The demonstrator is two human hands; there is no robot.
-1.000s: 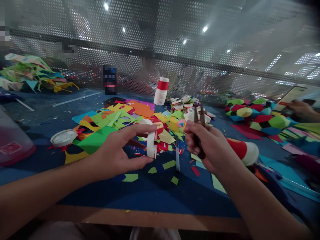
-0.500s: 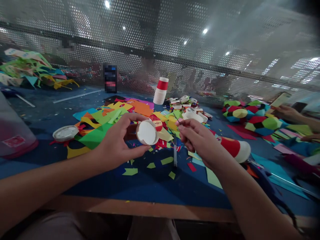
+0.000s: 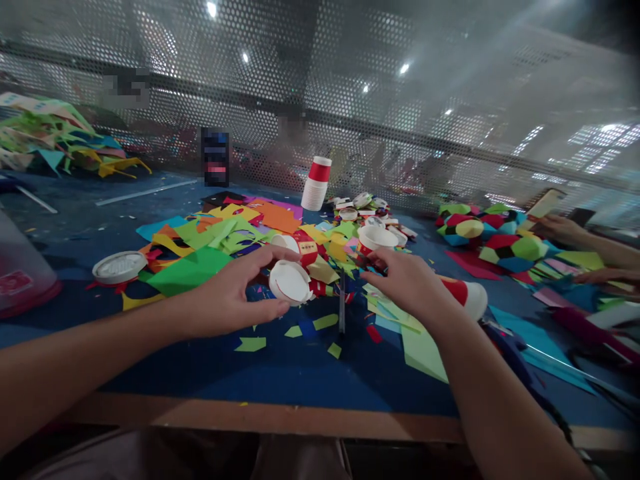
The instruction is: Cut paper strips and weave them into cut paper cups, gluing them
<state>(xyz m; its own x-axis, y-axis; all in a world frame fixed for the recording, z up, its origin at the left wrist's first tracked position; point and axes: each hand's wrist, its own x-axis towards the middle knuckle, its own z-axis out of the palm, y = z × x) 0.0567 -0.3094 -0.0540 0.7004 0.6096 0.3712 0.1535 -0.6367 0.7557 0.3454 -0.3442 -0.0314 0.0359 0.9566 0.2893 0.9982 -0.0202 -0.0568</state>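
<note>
My left hand [image 3: 230, 293] has its thumb and forefinger at opposite edges of a small round white paper-cup bottom [image 3: 290, 283], tilted with its hollow side up. Behind it a red and white paper cup [image 3: 306, 247] lies on its side. My right hand [image 3: 400, 283] is close in front of another paper cup [image 3: 377, 235] with a white rim; its fingers are apart and partly hidden, and I cannot tell whether they touch the cup. A narrow strip-like tool [image 3: 342, 300] stands out between my hands.
Coloured paper [image 3: 200, 267] and scraps cover the middle of the blue table [image 3: 280, 373]. A cup stack [image 3: 316, 183] stands behind. At right lie a cup [image 3: 470, 299], a dark blue glue gun [image 3: 515, 350] and coloured paper balls [image 3: 513, 248], near another person's hands [image 3: 565, 230].
The cup bottom in my left hand has tipped and come lower. My right hand's fingers have opened from a pinch on a thin dark item, which no longer shows.
</note>
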